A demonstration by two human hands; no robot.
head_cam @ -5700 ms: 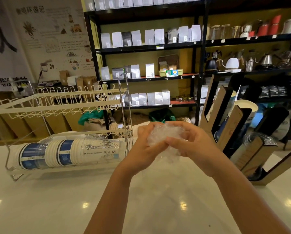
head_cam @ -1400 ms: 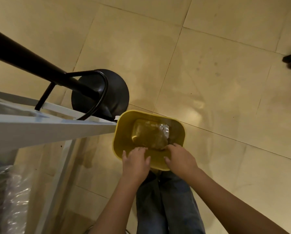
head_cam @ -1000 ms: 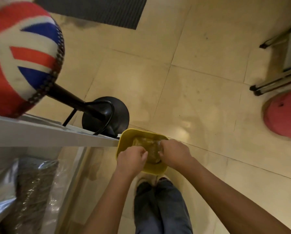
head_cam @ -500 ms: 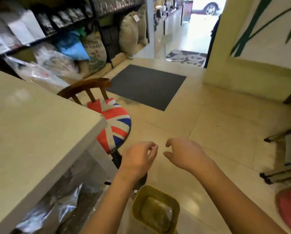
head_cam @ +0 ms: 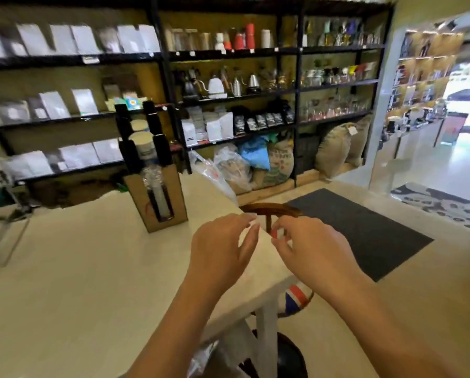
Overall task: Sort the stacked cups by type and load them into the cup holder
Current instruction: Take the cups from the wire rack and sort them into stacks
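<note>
Here, both hands are held empty in the air above the near corner of the white counter (head_cam: 73, 282): the left hand (head_cam: 223, 246) is loosely spread with the fingers curved, and the right hand (head_cam: 312, 251) is likewise spread, nothing being pinched or pressed between them. The cup holder (head_cam: 154, 197), a brown box with tall black dividers, is stood further back on the counter, well apart from the hands. Part of the loading appears to be done: two white cup stacks (head_cam: 142, 140) can be counted between the upper dividers, one behind the other, and one stack of clear cups (head_cam: 157, 192) is seen through the slot in the front panel. Whether those slots are full cannot be told, as the picture is blurred. No loose cups are shown within reach of the hands, so the remaining cups, if any, are judged to lie outside the view to the left, where only a blurred wire frame (head_cam: 2, 230) is seen at the counter's edge. One wooden stool with a flag-patterned seat (head_cam: 296, 296) is tucked under the counter corner, and one dark mat (head_cam: 364, 230) is laid on the floor beyond it. The task is therefore judged to be midway, with more fetching and sorting probably still to be done.
</note>
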